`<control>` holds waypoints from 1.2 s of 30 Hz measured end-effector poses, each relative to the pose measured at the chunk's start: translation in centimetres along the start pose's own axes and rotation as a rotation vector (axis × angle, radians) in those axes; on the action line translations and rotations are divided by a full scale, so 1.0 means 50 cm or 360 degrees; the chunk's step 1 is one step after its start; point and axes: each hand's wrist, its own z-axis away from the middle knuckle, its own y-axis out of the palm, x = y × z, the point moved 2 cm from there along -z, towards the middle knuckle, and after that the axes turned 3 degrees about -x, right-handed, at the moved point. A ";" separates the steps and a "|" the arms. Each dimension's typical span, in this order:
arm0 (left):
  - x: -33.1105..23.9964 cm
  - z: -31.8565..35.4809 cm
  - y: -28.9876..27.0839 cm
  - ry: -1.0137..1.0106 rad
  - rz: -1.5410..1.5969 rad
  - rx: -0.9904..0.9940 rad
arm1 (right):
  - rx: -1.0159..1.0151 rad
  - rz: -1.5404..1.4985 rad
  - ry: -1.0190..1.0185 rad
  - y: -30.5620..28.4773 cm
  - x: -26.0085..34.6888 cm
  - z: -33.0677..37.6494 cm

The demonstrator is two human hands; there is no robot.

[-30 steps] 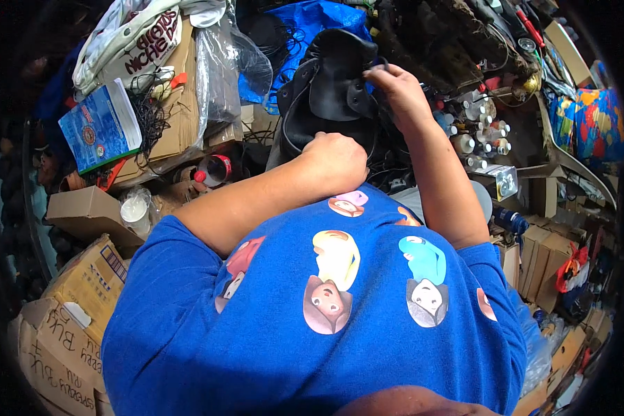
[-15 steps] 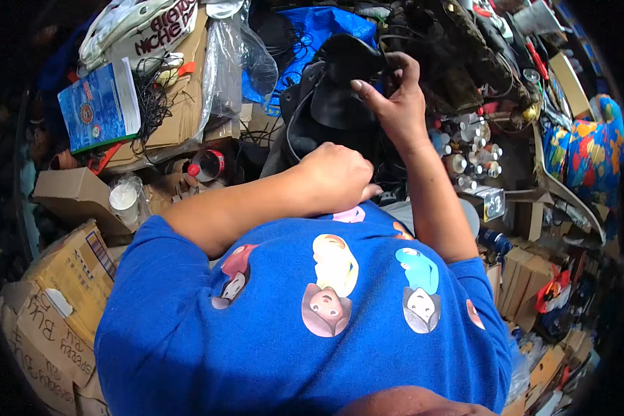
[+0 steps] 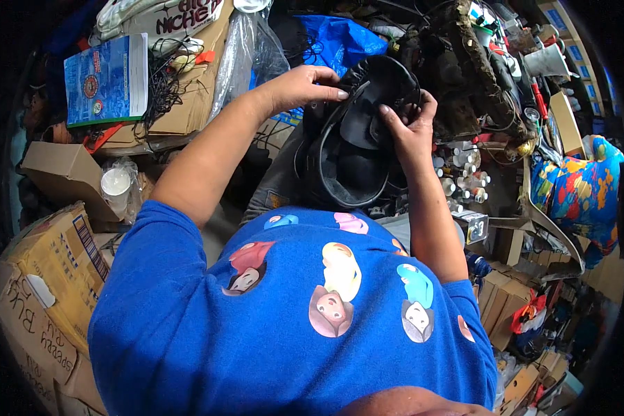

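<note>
Black open-topped leather-look shoe (image 3: 359, 132), probably light, pliable: left hand (image 3: 304, 90) and right hand (image 3: 410, 132), nearly closed, pinch opposite upper edges, sensible holds.

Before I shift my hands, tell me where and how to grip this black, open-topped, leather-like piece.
Probably best to take the black piece by opposite sides of its rim, coming from left and right, thumbs inside, fingers outside. Its mouth faces up, exposing an edge to pinch. Your left hand is at the upper left, your right hand at the right.
</note>
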 end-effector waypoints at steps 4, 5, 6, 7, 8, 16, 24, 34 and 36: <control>-0.031 0.004 -0.025 0.0258 -0.0555 -0.0055 | -0.0195 -0.0331 -0.0054 -0.023 0.030 0.001; -0.052 0.010 -0.033 0.0182 -0.0892 -0.0089 | -0.0265 -0.0429 0.0044 -0.031 0.050 0.001; -0.077 0.017 -0.039 0.0106 -0.1230 -0.0122 | -0.0338 -0.0528 0.0139 -0.040 0.071 0.000; -0.100 0.018 -0.051 0.0173 -0.1201 -0.0072 | -0.0438 -0.0822 0.0196 -0.050 0.086 -0.007; -0.094 0.010 -0.068 0.0234 -0.0856 0.0147 | -0.0396 -0.1008 0.0151 -0.077 0.079 -0.021; -0.009 -0.022 -0.069 -0.0104 -0.0427 0.0498 | -0.0138 -0.1591 0.0082 -0.162 0.084 -0.029; -0.180 0.067 -0.120 0.0096 -0.1466 0.0458 | -0.0213 -0.1324 0.0249 -0.156 0.105 -0.038; -0.295 0.056 -0.017 0.0264 -0.2144 0.0527 | 0.0372 -0.0191 -0.0133 -0.029 0.214 -0.083; -0.281 0.062 -0.034 0.0331 -0.2261 0.0387 | 0.0488 0.0164 -0.0192 0.013 0.174 -0.097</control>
